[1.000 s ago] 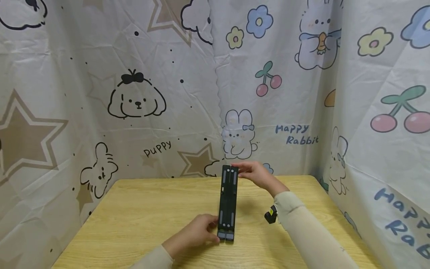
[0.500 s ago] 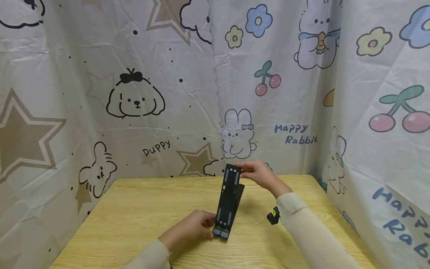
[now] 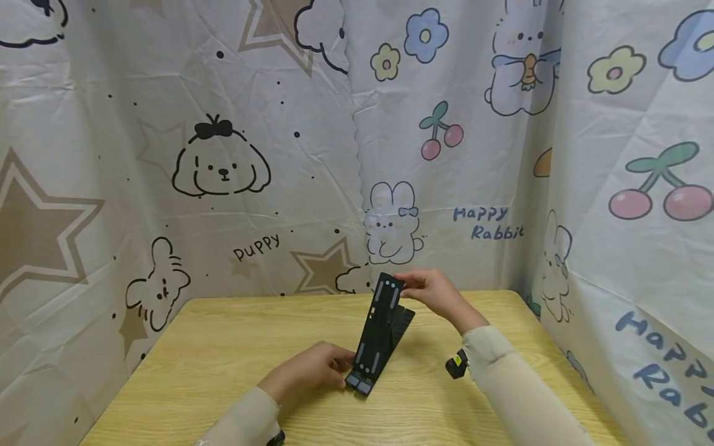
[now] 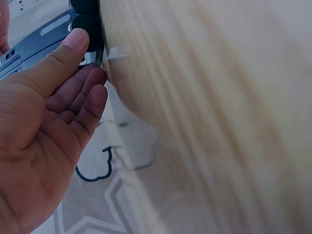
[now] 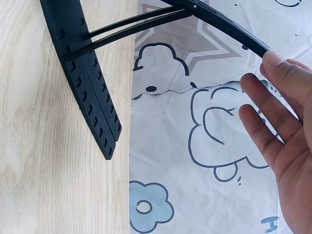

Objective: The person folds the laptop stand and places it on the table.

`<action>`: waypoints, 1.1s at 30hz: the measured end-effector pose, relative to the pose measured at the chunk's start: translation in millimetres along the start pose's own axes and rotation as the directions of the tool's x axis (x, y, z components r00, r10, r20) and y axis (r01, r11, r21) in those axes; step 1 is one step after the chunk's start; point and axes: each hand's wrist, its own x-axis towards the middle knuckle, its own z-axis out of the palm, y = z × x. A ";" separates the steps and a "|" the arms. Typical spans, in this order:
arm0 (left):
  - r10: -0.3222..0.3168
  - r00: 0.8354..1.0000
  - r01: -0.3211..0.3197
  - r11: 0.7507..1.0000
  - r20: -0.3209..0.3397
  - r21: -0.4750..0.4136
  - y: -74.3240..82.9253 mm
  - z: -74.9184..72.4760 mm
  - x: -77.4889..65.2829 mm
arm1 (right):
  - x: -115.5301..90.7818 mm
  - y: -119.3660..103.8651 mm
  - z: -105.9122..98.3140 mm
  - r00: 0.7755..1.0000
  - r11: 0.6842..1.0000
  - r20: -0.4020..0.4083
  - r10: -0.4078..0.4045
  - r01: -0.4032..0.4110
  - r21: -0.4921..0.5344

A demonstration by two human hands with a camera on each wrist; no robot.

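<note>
A black folding laptop stand (image 3: 372, 328) stands unfolded on the table, its padded plate leaning up and its lower end turned toward the front left. In the right wrist view, two thin struts (image 5: 131, 29) join the plate to a base (image 5: 92, 92) with rows of notches. My right hand (image 3: 440, 298) pinches the plate's upper right edge between thumb and fingertip, the other fingers spread loosely. Down at the hinged end, my left hand (image 3: 309, 370) holds the stand's left side, thumb (image 4: 73, 44) against it and fingers curled; part of this grip is hidden.
The wooden table (image 3: 234, 334) extends around the stand. A curtain (image 3: 312, 186) with cartoon prints hangs close behind the table and along both sides. A small black device (image 3: 456, 364) with a yellow mark sits at the right wrist.
The stand has turned clockwise, its lower end going left and its top right. The notched base, hidden earlier, shows behind the plate. Both hands have moved along with it.
</note>
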 end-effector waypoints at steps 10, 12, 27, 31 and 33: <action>-0.010 1.000 0.010 0.999 -0.008 -0.045 -11.7 -14.6 2.1 | -7.2 -1.1 0.9 0.998 0.999 -0.063 0.009 -0.013 -0.050; -0.005 1.000 0.004 0.999 -0.010 -0.032 -13.9 -17.1 3.5 | -8.6 -1.9 0.4 0.997 0.999 -0.077 0.017 -0.021 -0.049; 0.010 0.997 -0.010 1.000 -0.071 -0.010 -23.0 -18.5 4.3 | -14.5 -0.2 -2.9 0.998 1.000 -0.064 -0.007 0.006 -0.013; 0.006 0.996 -0.007 1.000 -0.085 -0.012 -16.7 -12.0 1.9 | -9.9 1.4 -11.2 1.000 0.999 0.024 0.012 -0.013 0.038; 0.001 0.996 -0.002 1.000 -0.087 -0.018 -11.5 -9.0 0.0 | -6.7 1.8 -15.7 0.998 0.998 0.062 0.019 -0.022 0.053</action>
